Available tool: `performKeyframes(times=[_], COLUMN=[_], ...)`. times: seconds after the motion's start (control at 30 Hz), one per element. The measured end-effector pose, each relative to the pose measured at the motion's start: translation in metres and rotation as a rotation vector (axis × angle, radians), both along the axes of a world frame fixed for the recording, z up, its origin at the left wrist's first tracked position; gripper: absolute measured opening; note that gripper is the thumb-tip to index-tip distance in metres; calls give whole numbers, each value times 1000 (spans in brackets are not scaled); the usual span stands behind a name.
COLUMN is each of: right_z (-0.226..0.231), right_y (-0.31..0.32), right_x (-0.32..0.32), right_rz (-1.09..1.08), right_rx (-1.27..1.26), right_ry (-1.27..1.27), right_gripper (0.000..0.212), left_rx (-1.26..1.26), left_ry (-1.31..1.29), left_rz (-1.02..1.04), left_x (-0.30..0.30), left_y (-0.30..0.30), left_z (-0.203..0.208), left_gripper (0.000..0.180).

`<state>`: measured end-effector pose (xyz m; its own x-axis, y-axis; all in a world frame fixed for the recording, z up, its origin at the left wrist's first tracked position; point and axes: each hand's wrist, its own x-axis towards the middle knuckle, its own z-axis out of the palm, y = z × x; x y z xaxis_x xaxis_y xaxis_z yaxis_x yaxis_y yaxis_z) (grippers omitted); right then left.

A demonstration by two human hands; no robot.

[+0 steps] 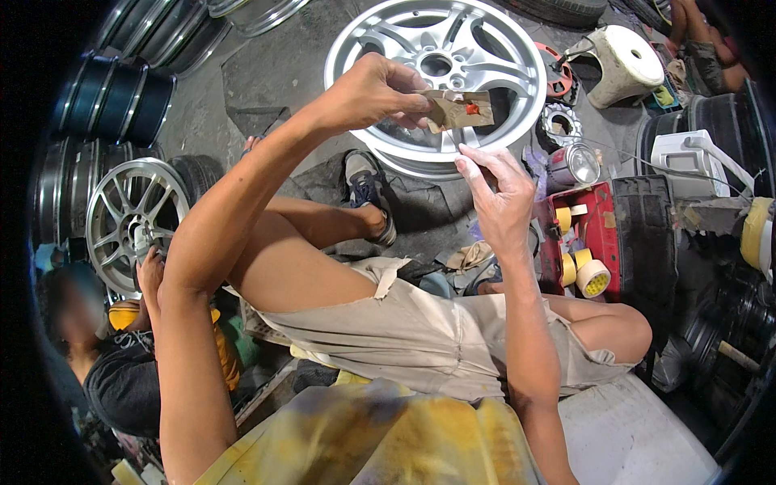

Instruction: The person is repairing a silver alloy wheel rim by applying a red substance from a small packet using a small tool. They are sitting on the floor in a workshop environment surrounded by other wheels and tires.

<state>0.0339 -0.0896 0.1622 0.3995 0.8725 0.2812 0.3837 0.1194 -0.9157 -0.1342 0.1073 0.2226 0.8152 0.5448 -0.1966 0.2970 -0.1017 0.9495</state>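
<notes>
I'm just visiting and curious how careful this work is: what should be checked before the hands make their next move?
1. Brown card secure: ok, pinched between the left hand's thumb and fingers.
2. Red dab on the card: ok, toward its right end.
3. Right hand free: ok, nothing visible in it.
4. Right fingers clean: not ok, whitish residue shows.
5. Silver alloy wheel face up: ok.
6. Card clear of the wheel: cannot tell, they overlap in this view.
</notes>
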Motion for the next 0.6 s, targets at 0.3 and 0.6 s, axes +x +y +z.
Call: performKeyframes(times=[0.3, 0.6], right_z=[-22, -10], right_y=[-2, -2], right_x=[1, -3], right_rz=[73, 79], right_rx=[-98, -107], right_ry=[264, 132], right_gripper=[16, 16], left_rx=[5, -8], left_ry=[-11, 29], left_rz=[-17, -34], left_x=[9, 15], left_y=[-3, -9], left_z=[-2, 6], left_gripper=[17, 17])
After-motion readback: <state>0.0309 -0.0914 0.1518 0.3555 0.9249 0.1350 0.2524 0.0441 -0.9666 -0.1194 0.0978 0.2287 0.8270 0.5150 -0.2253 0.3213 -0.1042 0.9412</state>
